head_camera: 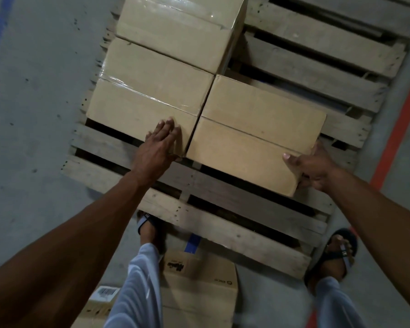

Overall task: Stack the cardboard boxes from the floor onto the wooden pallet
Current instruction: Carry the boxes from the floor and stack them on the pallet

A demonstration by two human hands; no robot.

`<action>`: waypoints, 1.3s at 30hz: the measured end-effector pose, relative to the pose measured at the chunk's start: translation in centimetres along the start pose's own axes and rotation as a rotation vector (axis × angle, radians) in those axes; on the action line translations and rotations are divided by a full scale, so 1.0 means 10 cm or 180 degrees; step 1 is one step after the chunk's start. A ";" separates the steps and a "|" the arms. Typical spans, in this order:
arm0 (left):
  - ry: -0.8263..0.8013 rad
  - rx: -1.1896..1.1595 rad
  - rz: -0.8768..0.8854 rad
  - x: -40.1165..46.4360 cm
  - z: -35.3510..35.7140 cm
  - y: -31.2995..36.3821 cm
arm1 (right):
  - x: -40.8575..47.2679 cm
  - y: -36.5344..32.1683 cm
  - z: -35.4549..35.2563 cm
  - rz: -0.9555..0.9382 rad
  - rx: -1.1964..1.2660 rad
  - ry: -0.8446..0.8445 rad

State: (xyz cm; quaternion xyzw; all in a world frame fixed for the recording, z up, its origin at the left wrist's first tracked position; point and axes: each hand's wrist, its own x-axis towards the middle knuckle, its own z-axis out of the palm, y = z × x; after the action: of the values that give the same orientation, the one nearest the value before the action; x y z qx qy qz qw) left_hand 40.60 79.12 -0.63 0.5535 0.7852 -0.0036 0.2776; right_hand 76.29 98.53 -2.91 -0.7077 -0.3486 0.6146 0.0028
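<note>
Left hand (162,140) lay flat, fingers straight, on the near corner of the taped box (147,91) on the wooden pallet (223,223). Another taped box (180,27) sat behind it. Just beside, touching, was the plain box (253,131), also on the pallet. Right hand (315,169) gripped its near right corner, thumb on top. A printed box (199,287) stood on the floor between the feet.

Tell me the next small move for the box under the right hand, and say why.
Probably slide the right-hand box a little farther onto the wooden pallet, square with the taped box beside it. Its near corner sticks out past the taped box's front edge, and it sits slightly skewed. The right hand grips that corner, while the left hand lies flat at the seam between the boxes.
</note>
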 end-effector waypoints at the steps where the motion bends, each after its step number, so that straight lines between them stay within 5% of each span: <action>1: -0.0007 -0.0010 0.0007 0.00 0.00 -0.01 | 0.01 0.01 -0.01 -0.0022 -0.0041 0.0013; 20: -0.0109 0.0178 0.0002 0.04 -0.04 0.01 | 0.03 -0.05 -0.12 -0.0294 -0.0510 0.0027; 24: -0.0157 0.0261 -0.0065 0.05 -0.05 0.03 | -0.03 -0.35 -0.06 -0.0302 -0.1438 0.0280; 27: -0.0191 0.0315 -0.0086 0.03 -0.04 0.06 | -0.07 -0.69 0.14 -0.1208 -0.2633 0.0788; 30: -0.0180 0.0356 -0.0064 0.03 -0.05 0.08 | -0.02 -1.11 0.52 -0.1930 -0.3333 0.0603; 35: -0.0297 0.0600 0.0009 0.06 -0.10 0.11 | 0.18 -1.51 1.03 -0.1843 -0.3697 0.0001; 39: -0.0363 0.0671 0.0085 0.06 -0.13 0.10 | 0.14 -1.45 1.14 -0.1843 -0.3690 0.0135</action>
State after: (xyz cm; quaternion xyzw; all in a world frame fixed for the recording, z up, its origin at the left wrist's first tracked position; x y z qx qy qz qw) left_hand 40.74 80.46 0.54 0.5890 0.7560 -0.1139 0.2621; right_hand 59.27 105.33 -0.64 -0.4837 -0.8005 0.2870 -0.2072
